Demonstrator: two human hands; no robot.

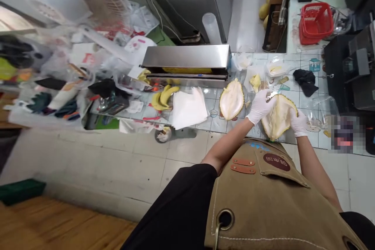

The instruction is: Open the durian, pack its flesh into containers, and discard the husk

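An opened durian shell (277, 119), pale inside with a spiky yellow-green rim, lies at the counter's front edge, before my apron. My left hand (260, 106), in a white glove, grips its upper left side. At its right rim is my right hand (298, 122), also gloved, with fingers closed around the edge. Another shell piece (231, 99) rests to the left, its pale inside facing up. Behind my left hand, yellow durian flesh (255, 82) sits on a clear plastic sheet or tray.
A steel wrapping machine (187, 60) stands at the back. White paper sheets (190, 108) and bananas (164, 97) lie left of the shells. Clear containers (320, 111), a black cloth (305, 82) and a red basket (315, 22) are on the right. A fan (58, 0) is at upper left.
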